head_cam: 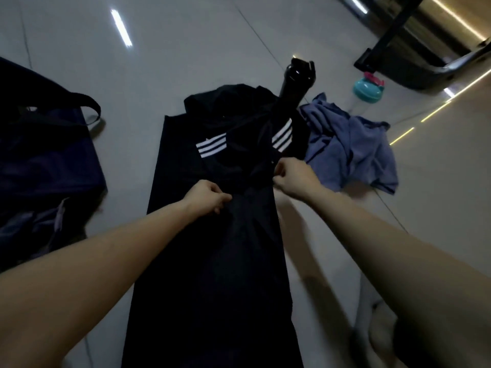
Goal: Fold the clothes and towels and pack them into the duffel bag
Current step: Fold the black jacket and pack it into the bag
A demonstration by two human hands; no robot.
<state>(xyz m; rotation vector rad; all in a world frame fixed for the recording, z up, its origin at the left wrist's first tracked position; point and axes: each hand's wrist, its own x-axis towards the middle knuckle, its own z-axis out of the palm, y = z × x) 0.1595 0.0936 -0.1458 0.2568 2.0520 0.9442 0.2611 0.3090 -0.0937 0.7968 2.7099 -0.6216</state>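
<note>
A black garment [212,261] with white stripes lies stretched out on the tiled floor, running away from me. My left hand [210,196] pinches its fabric near the middle. My right hand [292,177] pinches a raised fold of the same garment at its right edge. A crumpled blue-grey cloth [350,147] lies to the right of the garment. The dark navy duffel bag [45,155] sits on the floor at the left, its strap arched upward.
A black bottle [295,86] stands at the far end of the garment. A teal and pink container [368,87] sits beyond the blue cloth. Dark furniture [414,57] stands at the back right. A greyish cloth [50,221] lies by the bag.
</note>
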